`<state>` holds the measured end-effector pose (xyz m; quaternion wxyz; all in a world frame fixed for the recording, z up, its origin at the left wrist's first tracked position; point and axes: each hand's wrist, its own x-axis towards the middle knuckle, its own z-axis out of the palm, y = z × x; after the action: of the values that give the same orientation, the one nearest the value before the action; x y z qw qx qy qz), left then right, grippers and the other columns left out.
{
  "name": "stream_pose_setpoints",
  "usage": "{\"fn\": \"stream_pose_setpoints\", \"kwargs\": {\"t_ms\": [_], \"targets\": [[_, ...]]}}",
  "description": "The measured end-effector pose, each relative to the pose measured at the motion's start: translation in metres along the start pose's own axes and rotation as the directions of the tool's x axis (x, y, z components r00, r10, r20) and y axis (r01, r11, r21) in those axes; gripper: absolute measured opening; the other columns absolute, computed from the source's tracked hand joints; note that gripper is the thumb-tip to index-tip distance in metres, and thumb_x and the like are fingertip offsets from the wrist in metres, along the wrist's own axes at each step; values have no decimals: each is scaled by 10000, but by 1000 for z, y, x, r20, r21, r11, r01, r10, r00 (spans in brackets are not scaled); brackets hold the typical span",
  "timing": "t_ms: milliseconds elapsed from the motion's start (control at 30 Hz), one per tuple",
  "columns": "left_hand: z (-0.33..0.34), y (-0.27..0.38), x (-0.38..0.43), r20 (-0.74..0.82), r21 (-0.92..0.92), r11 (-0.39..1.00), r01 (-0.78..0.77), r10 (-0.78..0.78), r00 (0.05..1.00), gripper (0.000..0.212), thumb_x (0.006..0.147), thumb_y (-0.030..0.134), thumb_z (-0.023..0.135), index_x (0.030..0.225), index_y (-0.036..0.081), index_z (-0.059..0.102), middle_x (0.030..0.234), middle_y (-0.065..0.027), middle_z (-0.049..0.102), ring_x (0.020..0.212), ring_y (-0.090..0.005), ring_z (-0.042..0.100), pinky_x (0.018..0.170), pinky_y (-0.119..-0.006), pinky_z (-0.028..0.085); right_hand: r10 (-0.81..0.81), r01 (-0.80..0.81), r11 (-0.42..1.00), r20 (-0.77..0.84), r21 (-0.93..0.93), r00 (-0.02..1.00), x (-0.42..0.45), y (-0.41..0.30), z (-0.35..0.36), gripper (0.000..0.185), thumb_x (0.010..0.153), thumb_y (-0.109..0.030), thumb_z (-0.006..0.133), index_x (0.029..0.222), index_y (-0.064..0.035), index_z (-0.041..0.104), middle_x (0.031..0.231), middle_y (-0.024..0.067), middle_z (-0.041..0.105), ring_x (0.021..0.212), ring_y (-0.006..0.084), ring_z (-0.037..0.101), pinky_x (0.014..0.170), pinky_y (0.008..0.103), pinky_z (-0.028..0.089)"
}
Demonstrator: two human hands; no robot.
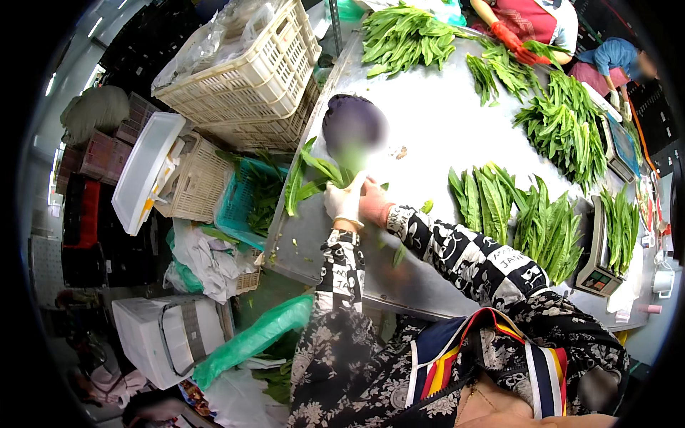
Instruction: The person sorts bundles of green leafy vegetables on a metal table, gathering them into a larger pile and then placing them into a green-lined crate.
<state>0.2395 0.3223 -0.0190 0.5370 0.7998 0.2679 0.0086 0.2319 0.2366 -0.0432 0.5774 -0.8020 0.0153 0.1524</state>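
Note:
My left hand (pixel 344 202), in a white glove, is closed around the stems of green leafy vegetables (pixel 321 170) whose leaves spread to the left over the edge of the metal table (pixel 305 241). My right hand (pixel 374 202), in a pinkish glove, is close against it; its fingertips are hidden, so its hold is unclear. A dark, blurred round shape (pixel 354 125) lies just beyond both hands. To the right, bunches of long leaves (pixel 492 203) rest on the table, and another bunch (pixel 619 230) lies on a weighing scale (pixel 594 278).
Stacked cream plastic crates (pixel 251 69) stand at the table's left side, with a teal basket (pixel 225 208) of leaves below them. More leaf piles (pixel 409 40) lie at the far side. A person with red gloves (pixel 514 43) handles leaves there. A second scale (pixel 618 147) sits at the right.

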Motion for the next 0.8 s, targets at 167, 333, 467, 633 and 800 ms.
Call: {"fn": "stream_pose_setpoints", "kwargs": {"t_ms": [167,333,467,633,800], "targets": [[-11,-18,-11,162,-516,853,81,4,987,461,748,170,750,1060,-52,493,852,-67,597,711,-144,577,630,-253,478,10,-88,944,240,318,971,-25,-7,3,556,758,-9,597,1273,-7,388,1093,108,579,1020,167,543,864,293,447],[-48,1,-34,196,-581,797,162,-57,979,295,742,174,751,911,-2,584,728,-15,574,574,-107,519,509,-255,431,-182,-74,828,391,556,902,-67,-51,-26,689,747,15,576,1368,-26,281,1249,143,470,1065,189,523,877,288,449],[-70,14,-19,175,-361,932,42,24,984,239,771,152,698,898,-33,616,755,-28,605,564,-89,513,486,-242,412,-149,-9,881,295,473,944,-93,-52,-66,672,829,14,523,1407,-53,185,1378,148,342,1169,232,456,932,334,433],[-109,-13,62,-182,449,860,-243,354,917,291,734,212,638,821,-57,569,879,-226,568,836,-402,588,724,-435,489,-373,509,691,350,-513,859,-143,-22,-104,721,812,-436,615,1362,-71,323,1357,141,368,1209,308,409,993,432,345],[-68,-16,64,-164,752,659,-39,244,956,261,728,169,645,920,22,547,917,-192,600,836,-365,616,748,-438,508,-436,492,768,229,-410,870,-152,109,-70,507,854,-392,543,1239,-81,437,1176,109,476,1055,258,485,862,437,425]]}}
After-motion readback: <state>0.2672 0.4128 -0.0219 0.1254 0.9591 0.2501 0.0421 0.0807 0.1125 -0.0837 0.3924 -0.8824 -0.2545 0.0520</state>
